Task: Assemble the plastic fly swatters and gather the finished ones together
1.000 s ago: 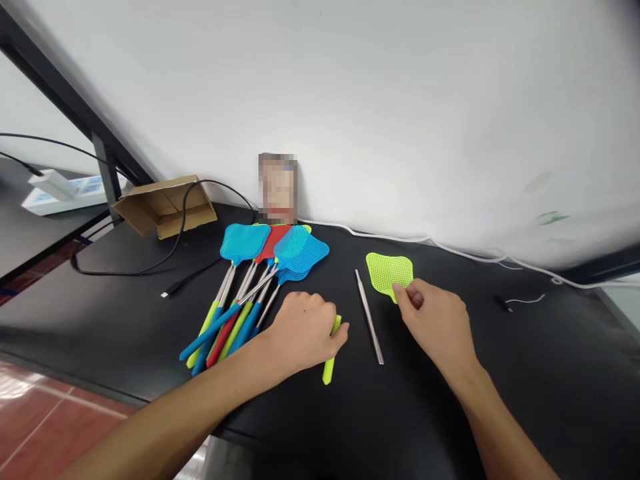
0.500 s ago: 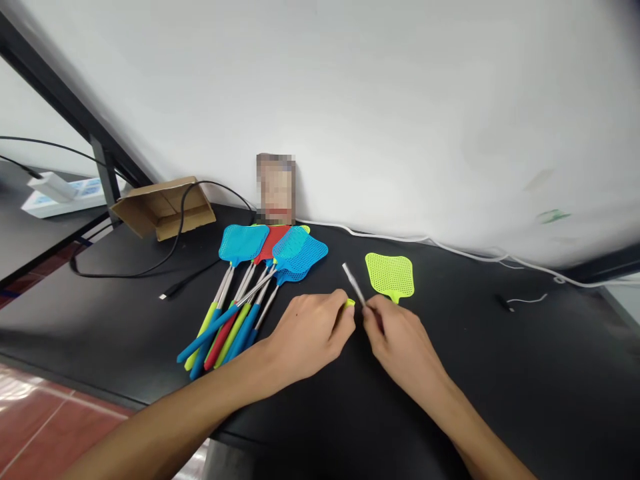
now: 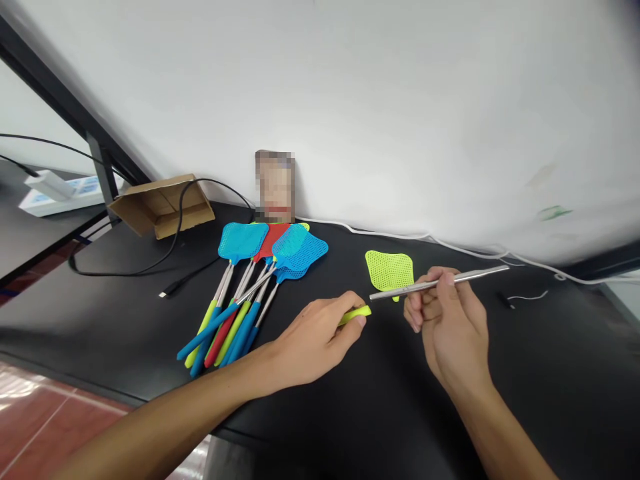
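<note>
My left hand (image 3: 320,337) is closed around a yellow-green handle (image 3: 356,314), whose end pokes out past the thumb and fingers. In my right hand (image 3: 453,320) a silver metal rod (image 3: 480,272) is pinched between thumb and fingers, nearly level. The rod's left tip is just above and right of the handle's end, apart from it. Behind the rod lies a yellow-green fly swatter head (image 3: 390,270) on the table; its lower part is partly covered by the rod. To the left, several fly swatters with blue, red and green handles lie in a pile, a blue swatter (image 3: 243,241) among them.
An open cardboard box (image 3: 167,207) lies at the back left beside a black cable (image 3: 183,230). A pixelated upright card (image 3: 275,187) leans on the wall. White cable (image 3: 385,233) runs along the wall's foot, and a small black item (image 3: 506,301) lies right.
My right hand has moved right and turned palm up, swinging the rod from steep to nearly level. My left hand has shifted slightly right, showing more of the handle.
</note>
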Tool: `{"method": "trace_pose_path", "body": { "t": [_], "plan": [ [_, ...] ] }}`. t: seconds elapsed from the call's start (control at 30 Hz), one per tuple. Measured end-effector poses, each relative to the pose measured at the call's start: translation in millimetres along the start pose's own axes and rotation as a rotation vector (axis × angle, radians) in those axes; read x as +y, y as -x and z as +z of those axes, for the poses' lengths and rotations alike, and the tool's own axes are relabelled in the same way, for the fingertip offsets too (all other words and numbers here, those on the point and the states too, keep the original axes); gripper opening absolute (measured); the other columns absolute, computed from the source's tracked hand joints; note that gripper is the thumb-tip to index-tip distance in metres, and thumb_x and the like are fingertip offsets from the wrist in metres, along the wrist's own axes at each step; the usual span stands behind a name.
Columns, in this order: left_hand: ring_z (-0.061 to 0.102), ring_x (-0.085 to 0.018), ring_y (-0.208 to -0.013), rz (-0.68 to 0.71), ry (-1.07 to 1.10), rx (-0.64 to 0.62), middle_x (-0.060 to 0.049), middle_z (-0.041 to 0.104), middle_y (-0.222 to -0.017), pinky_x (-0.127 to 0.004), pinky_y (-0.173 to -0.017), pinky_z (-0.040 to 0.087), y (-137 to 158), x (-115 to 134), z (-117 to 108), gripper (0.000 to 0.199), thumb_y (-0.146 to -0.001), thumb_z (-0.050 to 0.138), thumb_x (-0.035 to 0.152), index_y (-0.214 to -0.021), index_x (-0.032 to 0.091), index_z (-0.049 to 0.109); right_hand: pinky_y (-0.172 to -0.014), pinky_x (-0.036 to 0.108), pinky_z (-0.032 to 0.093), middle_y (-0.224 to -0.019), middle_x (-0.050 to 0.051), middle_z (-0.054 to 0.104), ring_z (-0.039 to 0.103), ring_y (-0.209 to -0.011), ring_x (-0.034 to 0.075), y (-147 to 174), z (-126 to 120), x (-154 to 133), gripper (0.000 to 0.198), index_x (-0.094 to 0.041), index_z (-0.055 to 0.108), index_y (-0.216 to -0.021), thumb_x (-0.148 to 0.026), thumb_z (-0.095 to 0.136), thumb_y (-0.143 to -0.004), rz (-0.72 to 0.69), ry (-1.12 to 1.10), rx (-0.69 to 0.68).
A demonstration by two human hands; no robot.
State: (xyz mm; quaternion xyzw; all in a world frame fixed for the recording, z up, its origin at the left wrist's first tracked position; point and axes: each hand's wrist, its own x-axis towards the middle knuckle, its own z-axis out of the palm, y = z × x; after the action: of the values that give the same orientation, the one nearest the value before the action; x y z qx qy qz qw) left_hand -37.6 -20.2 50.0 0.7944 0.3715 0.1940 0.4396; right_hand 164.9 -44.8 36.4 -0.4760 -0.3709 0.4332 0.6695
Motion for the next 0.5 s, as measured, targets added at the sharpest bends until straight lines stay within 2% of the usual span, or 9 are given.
{"method": "trace_pose_path", "body": {
  "t": [0.3, 0.5],
  "plan": [
    [0.036, -0.009, -0.059, 0.026, 0.024, 0.046, 0.007, 0.041, -0.069, -0.026, -0.058, 0.028, 0.2, 0.3, -1.1, 0.014, -0.105, 0.043, 0.028, -0.098, 0.021, 0.053, -0.046, 0.024, 0.038, -0.068, -0.004, 0.056, 0.051, -0.050, 0.010, 0.6, -2.1, 4.4, 0.022, -0.024, 0.058, -0.097, -0.046, 0.056, -0.103, -0.025, 0.023, -0.020],
    [0.041, -0.010, -0.063, 0.029, -0.027, 0.074, 0.005, 0.050, -0.074, -0.024, -0.057, 0.030, 0.6, 1.4, -1.6, 0.014, -0.103, 0.045, 0.025, -0.095, 0.020, 0.055, -0.045, 0.023, 0.038, -0.069, -0.003, 0.057, 0.051, -0.051, 0.010, 2.3, -1.6, 3.9, 0.021, -0.024, 0.059, -0.098, -0.044, 0.057, -0.103, -0.025, 0.024, -0.016]
  ]
}}
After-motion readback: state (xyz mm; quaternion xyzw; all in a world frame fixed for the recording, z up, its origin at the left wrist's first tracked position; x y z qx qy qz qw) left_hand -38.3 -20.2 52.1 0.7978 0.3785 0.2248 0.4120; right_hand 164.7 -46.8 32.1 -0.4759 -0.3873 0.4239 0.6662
